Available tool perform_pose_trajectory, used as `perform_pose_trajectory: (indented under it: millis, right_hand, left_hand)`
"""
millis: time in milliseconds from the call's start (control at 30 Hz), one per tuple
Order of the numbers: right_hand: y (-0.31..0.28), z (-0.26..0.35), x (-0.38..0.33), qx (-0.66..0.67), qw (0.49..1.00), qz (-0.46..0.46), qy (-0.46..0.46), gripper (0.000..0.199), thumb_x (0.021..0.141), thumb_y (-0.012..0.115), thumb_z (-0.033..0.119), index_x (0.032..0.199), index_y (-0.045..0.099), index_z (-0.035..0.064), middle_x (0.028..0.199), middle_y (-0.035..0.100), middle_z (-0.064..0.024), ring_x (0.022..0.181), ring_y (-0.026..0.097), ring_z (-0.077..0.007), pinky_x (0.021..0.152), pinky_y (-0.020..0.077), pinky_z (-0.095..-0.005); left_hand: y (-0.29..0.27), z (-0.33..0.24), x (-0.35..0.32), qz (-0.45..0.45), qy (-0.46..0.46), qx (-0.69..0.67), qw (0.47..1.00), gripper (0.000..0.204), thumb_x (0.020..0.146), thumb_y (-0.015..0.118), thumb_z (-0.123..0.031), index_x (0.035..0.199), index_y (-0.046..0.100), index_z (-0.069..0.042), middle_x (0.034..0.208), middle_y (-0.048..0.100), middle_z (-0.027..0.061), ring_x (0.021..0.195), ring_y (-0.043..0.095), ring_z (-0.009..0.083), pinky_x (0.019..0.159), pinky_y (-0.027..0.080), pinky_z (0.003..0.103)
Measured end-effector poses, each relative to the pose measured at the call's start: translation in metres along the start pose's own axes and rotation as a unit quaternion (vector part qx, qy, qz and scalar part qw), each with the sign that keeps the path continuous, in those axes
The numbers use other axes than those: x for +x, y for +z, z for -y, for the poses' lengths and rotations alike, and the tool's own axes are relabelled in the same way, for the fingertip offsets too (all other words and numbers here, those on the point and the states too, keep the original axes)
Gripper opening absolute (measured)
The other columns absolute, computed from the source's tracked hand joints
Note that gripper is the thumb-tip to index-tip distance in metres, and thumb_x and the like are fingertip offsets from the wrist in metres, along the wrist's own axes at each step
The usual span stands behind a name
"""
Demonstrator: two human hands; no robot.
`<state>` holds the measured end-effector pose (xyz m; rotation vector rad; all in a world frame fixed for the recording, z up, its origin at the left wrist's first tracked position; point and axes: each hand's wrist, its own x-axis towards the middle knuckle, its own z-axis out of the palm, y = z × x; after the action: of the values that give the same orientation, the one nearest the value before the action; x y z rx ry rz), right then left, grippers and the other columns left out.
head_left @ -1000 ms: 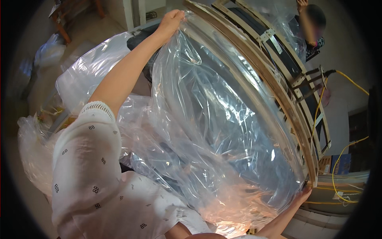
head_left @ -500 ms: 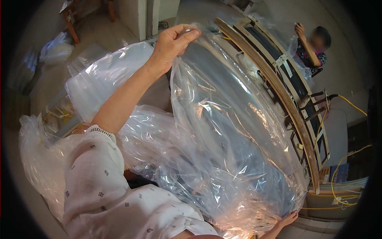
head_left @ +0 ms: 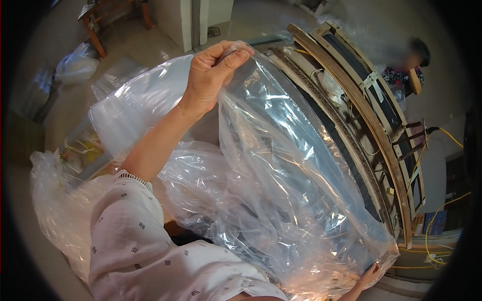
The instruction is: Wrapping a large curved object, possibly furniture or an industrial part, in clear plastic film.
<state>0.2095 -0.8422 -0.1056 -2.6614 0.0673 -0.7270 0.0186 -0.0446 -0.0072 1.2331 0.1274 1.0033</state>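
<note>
A wide sheet of clear plastic film is stretched between my two hands and falls in creased folds toward my body. At its far corner my left hand is closed, the edge pinched between thumb and fingers. Low on the right, my right hand grips the film's near corner; its fingers show only in part. The film's right edge lies alongside a dark, long machine bed, close to it. Whether the film is one layer or a bag, I cannot tell.
Beyond the bed run a wooden rail and a metal frame with yellow cables. Another person sits or stands on the far side. More plastic film is stacked at the left, and a wooden stool stands behind.
The film's edge has come back from the machine toward me, baring more of the dark bed. My right hand shows more. The other person's raised arm has come down.
</note>
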Motion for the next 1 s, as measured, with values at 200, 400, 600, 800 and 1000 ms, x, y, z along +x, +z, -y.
perform_pose_trajectory:
  millis: [200, 400, 600, 800, 1000]
  right_hand:
    - [-0.019, 0.015, -0.023, 0.087, 0.993, 0.085, -0.002, 0.032, 0.088, 0.053, 0.024, 0.104, 0.057, -0.0028, 0.103, 0.057, -0.0138, 0.092, 0.054, -0.0234, 0.085, 0.0424, -0.0354]
    - [-0.002, 0.203, -0.03, 0.295, 0.896, 0.328, -0.054, 0.034, 0.082, 0.059, 0.013, 0.114, 0.056, 0.0053, 0.127, 0.046, -0.0107, 0.118, 0.043, -0.0221, 0.093, 0.0377, -0.0308]
    - [-0.124, 0.183, -0.095, 0.161, 0.98, 0.068, -0.092, 0.02, 0.08, 0.057, 0.001, 0.098, 0.062, 0.0048, 0.105, 0.056, -0.0035, 0.093, 0.052, -0.0127, 0.076, 0.0414, -0.024]
    - [-0.103, 0.067, -0.181, 0.101, 0.99, 0.074, 0.068, 0.051, 0.067, 0.075, 0.021, 0.107, 0.047, 0.0045, 0.101, 0.049, -0.0059, 0.091, 0.047, -0.0173, 0.08, 0.0398, -0.0308]
    - [-0.052, 0.084, -0.189, 0.079, 0.993, -0.089, -0.004, 0.044, 0.064, 0.074, 0.02, 0.102, 0.055, 0.0081, 0.097, 0.049, -0.0109, 0.092, 0.047, -0.0283, 0.082, 0.0383, -0.0367]
  left_hand:
    - [0.001, 0.042, 0.02, -0.088, 0.012, 0.12, 0.989, 0.012, 0.083, 0.065, -0.017, 0.091, 0.067, -0.01, 0.068, 0.055, -0.0079, 0.052, 0.04, -0.001, 0.045, 0.028, 0.017]
    - [-0.245, 0.086, 0.193, -0.129, -0.099, 0.494, 0.854, 0.03, 0.085, 0.057, -0.026, 0.106, 0.065, -0.006, 0.105, 0.064, 0.0065, 0.094, 0.059, 0.0178, 0.087, 0.045, 0.029]
    - [-0.257, 0.142, 0.216, -0.003, -0.063, 0.805, 0.59, 0.057, 0.076, 0.051, -0.058, 0.107, 0.065, -0.012, 0.109, 0.061, 0.0154, 0.097, 0.059, 0.0283, 0.087, 0.045, 0.036]
    - [-0.188, 0.12, 0.257, 0.193, 0.089, 0.753, 0.623, 0.044, 0.086, 0.054, -0.032, 0.121, 0.054, -0.005, 0.116, 0.058, 0.0137, 0.113, 0.051, 0.0243, 0.095, 0.038, 0.033]
    - [0.101, 0.132, 0.094, 0.411, 0.122, 0.473, 0.77, 0.029, 0.09, 0.054, -0.018, 0.116, 0.056, -0.004, 0.113, 0.059, 0.0083, 0.105, 0.054, 0.0181, 0.091, 0.04, 0.029]
